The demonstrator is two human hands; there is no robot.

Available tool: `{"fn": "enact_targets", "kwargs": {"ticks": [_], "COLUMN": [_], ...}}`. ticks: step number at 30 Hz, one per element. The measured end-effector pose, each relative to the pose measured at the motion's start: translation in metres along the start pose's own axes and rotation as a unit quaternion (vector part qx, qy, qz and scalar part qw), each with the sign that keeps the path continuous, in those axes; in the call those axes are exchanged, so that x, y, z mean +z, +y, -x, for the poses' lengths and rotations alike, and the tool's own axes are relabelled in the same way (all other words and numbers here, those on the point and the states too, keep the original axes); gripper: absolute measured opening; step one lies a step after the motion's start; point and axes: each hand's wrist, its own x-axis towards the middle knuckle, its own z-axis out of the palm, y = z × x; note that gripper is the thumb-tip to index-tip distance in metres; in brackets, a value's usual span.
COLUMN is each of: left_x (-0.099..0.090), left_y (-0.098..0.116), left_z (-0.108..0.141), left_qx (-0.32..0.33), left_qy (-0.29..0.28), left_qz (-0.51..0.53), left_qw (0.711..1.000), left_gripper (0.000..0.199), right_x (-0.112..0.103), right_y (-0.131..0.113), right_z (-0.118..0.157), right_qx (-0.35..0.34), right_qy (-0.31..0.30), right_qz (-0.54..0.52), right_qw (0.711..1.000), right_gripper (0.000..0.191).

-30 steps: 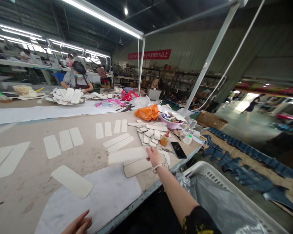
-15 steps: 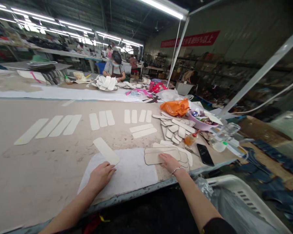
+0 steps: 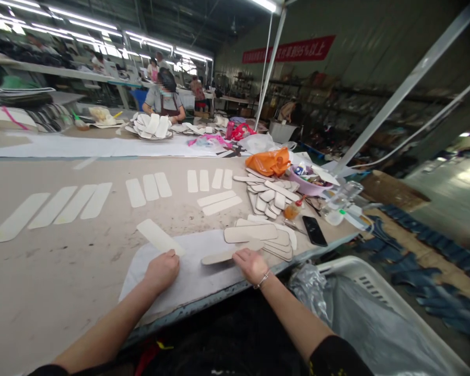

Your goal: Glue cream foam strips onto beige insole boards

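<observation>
Off-white with a dark edge, a rounded panel sits tilted in the right hand, low in the middle of the frame, the fingers pinched on its right part. A bracelet circles that wrist. The left hand, well apart to the left, has its fingers curled tight on the lower end of a plain pale strip, which slants toward the upper left. Between the hands lies a white sheet.

Just above the held panel, right of centre, more edged panels lie in an overlapping pile. Right of them come a black phone and a red-tipped bottle of amber liquid, beside a jumbled heap of edged pieces. Behind the heap are an orange bag and a lilac basin. Pale strips lie in rows across the left and middle of the table.

At lower right stands a white basket with a grey plastic liner. Toward the upper left, a co-worker sits behind a mound of white pieces; a red banner hangs at upper right.
</observation>
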Motion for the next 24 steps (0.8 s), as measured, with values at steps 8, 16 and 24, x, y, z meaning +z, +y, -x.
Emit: {"fn": "enact_targets", "kwargs": {"ticks": [8, 16, 24], "left_x": [-0.032, -0.100, -0.111], "left_y": [-0.012, 0.005, 0.028], "left_z": [0.006, 0.038, 0.056], "left_qx": [-0.046, -0.144, -0.218], "left_qy": [0.070, 0.078, 0.086], "left_qz": [0.069, 0.716, 0.869], "left_qw": [0.994, 0.679, 0.436], "left_gripper": [0.023, 0.021, 0.026], "right_x": [0.025, 0.027, 0.020], "right_y": [-0.102, -0.106, -0.114], "right_z": [-0.008, -0.041, -0.049], "right_qx": [-0.033, 0.358, 0.388], "right_qy": [0.021, 0.102, -0.033], "right_qz": [-0.165, -0.634, -0.813], "right_qw": [0.986, 0.678, 0.433], "right_gripper": [0.018, 0.038, 0.031]}}
